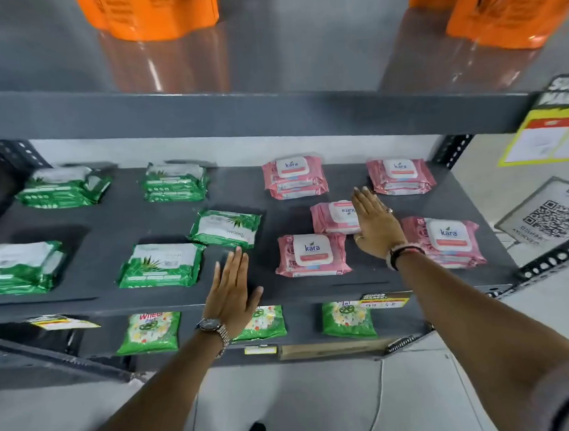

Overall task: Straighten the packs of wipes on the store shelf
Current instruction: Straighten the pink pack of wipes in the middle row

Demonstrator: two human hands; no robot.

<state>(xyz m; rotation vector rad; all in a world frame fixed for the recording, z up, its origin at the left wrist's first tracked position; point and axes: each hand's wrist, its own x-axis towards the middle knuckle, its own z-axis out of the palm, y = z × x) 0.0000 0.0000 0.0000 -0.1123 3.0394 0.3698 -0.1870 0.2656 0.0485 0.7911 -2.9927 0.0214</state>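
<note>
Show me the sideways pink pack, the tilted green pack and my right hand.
sideways pink pack (325, 218), head view, on its pink wrapper left of the lid.
tilted green pack (226, 229), head view, middle of its top face.
right hand (376, 226), head view, back of the hand.

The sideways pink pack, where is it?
The sideways pink pack lies mid-shelf on the right, partly under the right hand, just behind the front pink pack.

"kara" on pink packs (312, 254) (lids)

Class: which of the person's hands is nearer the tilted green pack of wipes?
Left. The left hand lies just below the tilted green pack; the right hand is off to its right.
</note>
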